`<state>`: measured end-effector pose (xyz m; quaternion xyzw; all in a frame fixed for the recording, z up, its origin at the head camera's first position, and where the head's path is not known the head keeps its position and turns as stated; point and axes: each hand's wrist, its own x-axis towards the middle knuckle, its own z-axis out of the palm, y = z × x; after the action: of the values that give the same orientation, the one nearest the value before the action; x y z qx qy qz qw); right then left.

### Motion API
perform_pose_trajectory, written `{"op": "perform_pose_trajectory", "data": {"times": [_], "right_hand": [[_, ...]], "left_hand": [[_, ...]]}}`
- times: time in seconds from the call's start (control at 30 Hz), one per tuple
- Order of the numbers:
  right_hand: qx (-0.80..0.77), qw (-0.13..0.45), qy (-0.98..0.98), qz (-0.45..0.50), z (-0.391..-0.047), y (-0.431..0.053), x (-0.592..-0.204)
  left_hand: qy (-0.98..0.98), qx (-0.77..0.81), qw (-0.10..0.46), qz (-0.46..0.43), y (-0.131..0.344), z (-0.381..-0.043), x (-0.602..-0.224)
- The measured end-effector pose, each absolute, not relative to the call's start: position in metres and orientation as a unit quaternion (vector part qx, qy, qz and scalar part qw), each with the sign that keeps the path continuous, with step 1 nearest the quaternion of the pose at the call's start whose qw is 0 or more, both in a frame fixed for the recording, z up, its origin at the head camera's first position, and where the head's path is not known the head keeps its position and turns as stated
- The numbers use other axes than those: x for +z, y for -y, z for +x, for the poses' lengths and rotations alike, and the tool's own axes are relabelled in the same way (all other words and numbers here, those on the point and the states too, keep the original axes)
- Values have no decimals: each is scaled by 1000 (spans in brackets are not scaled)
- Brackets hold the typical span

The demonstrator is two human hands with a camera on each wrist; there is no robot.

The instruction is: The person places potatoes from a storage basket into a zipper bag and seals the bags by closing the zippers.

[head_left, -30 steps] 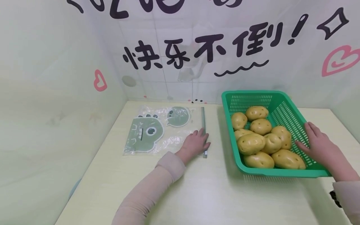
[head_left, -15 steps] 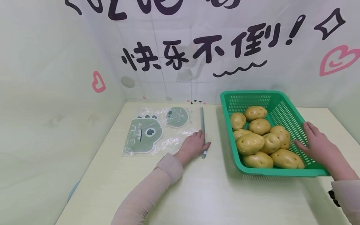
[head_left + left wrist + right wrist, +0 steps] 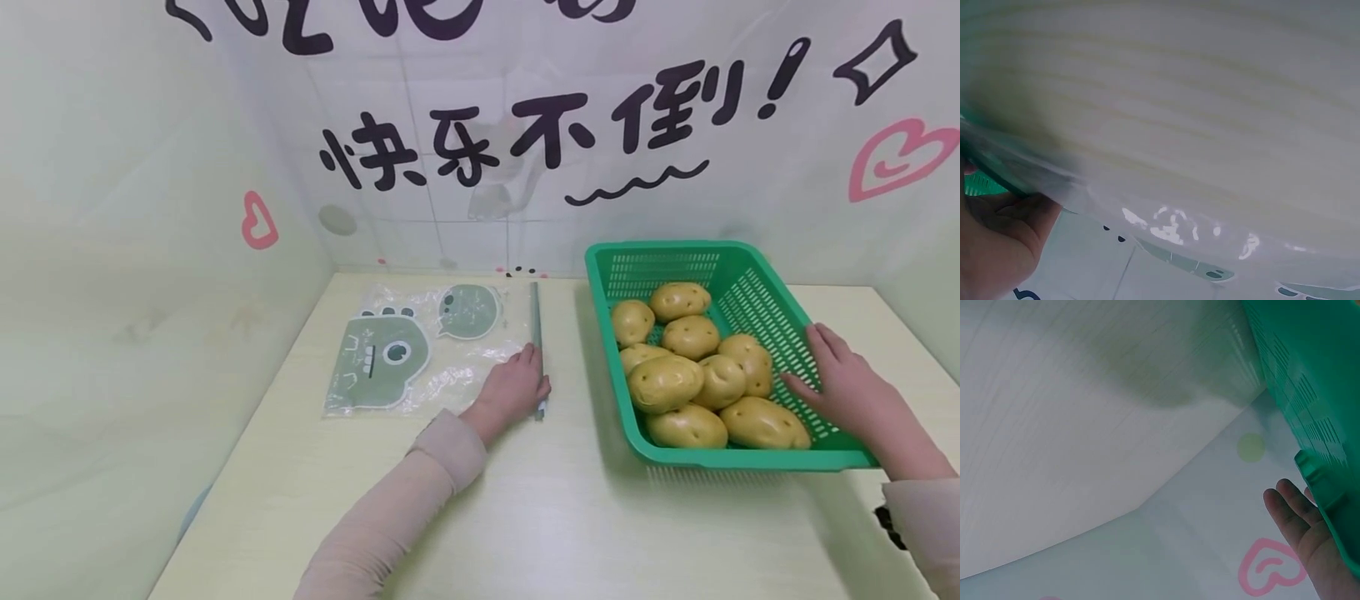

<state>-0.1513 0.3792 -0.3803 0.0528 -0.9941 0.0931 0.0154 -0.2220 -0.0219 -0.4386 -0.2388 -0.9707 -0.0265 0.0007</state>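
Note:
A clear plastic zip bag point(image 3: 450, 367) with green monster prints lies on the table. Its right edge has a grey-green slider strip point(image 3: 537, 317). My left hand point(image 3: 513, 387) pinches this edge, and in the left wrist view the film spreads out from the fingers point(image 3: 1041, 212). To the right stands a green plastic basket point(image 3: 622, 400) holding several potatoes point(image 3: 667, 383). My right hand point(image 3: 862, 396) rests over the basket's right rim, thumb on the inner side. The right wrist view shows straight fingers point(image 3: 1285, 509) outside the basket wall.
Behind the pale wooden table point(image 3: 480, 517) hangs a white printed sheet point(image 3: 465, 75) with black characters and pink hearts. Another pale sheet point(image 3: 135, 333) borders the table's left side. The basket's far edge stands close to the back sheet.
The left thumb has drawn in toward the fingers at the bag's edge, and the slider strip has tilted and shifted slightly left. My right hand stays at the basket rim.

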Motion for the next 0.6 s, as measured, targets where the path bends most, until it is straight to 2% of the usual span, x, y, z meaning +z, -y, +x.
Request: {"op": "perform_pose_trajectory", "data": {"times": [0.6], "right_hand": [[87,10,995,57,-153,-382,-379]], "left_hand": [[971,-9,47,-235,21,-219,-437]]}}
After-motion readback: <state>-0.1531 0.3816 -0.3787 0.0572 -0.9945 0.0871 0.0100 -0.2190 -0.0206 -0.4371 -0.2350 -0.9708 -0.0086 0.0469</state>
